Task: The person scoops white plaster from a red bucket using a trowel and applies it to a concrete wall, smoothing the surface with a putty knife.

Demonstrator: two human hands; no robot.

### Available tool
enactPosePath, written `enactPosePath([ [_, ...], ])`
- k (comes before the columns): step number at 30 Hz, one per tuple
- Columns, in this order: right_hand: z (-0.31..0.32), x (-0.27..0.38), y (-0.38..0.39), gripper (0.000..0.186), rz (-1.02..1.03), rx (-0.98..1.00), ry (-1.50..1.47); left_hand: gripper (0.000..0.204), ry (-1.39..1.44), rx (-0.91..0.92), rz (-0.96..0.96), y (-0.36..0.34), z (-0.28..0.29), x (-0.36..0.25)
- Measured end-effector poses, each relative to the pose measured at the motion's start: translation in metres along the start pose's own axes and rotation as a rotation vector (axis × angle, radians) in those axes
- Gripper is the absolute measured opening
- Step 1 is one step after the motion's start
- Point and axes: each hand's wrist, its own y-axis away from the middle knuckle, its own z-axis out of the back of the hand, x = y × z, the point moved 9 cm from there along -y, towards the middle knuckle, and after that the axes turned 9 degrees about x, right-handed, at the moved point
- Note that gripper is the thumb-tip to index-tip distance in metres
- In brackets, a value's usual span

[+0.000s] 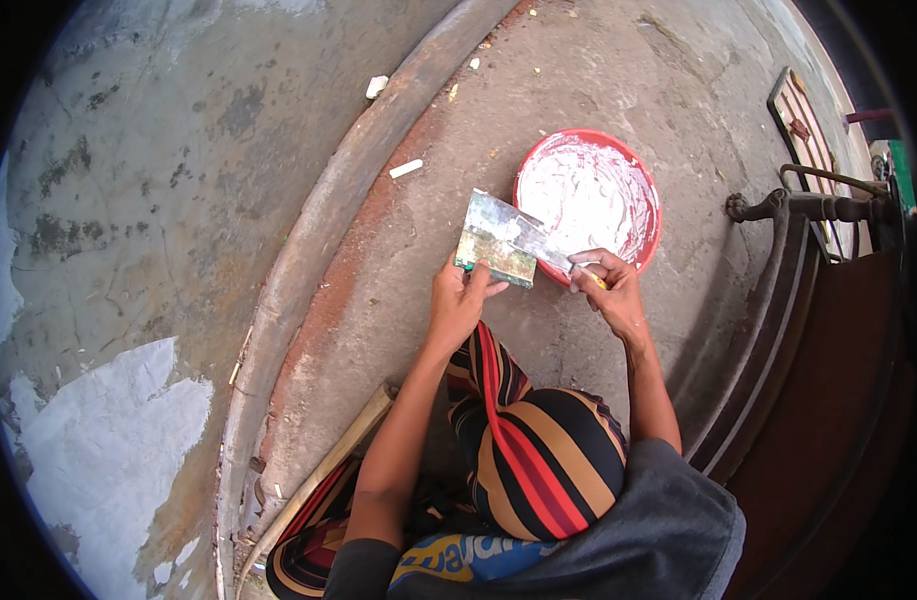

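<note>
Fingers (475, 277) of the left hand (458, 300) grip a wide putty scraper (496, 240) just left of the red basin (590, 200) of white plaster. At the basin's near rim, the right hand (610, 290) closes on a narrower putty knife (538, 243), its blade lying across the scraper. A wooden stick (323, 470) lies on the concrete floor (398, 260), well below-left of the basin.

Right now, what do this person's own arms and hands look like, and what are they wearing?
Both forearms are bare, coming up from the lower edge. The left hand and right hand wear no gloves, and no rings or watch can be made out. Dark grey short sleeves end above the elbows. Striped trousers in black, orange and red cover the knees.
</note>
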Motion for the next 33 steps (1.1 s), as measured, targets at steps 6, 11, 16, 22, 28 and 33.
enactPosePath([
  [6,-0.021,0.019,-0.006,0.019,0.083,0.029,-0.039,0.033,-0.050,0.020,-0.003,0.002,-0.005,0.000],
  [11,-0.027,0.018,-0.014,0.020,0.077,0.012,-0.147,0.033,-0.098,0.013,0.003,0.003,-0.004,0.000],
  [16,-0.002,0.008,-0.006,0.020,0.033,-0.033,-0.061,0.033,-0.001,-0.033,-0.029,0.003,0.008,-0.003],
  [22,0.008,-0.003,-0.001,0.019,-0.021,-0.053,-0.014,0.033,-0.005,-0.006,-0.021,0.003,0.005,-0.005],
  [28,-0.012,0.017,-0.011,0.019,0.078,-0.022,-0.020,0.034,-0.077,0.021,-0.014,0.007,-0.004,-0.002],
  [33,-0.017,0.020,-0.018,0.020,0.088,-0.006,-0.090,0.035,-0.175,0.058,-0.027,0.006,-0.005,0.005],
])
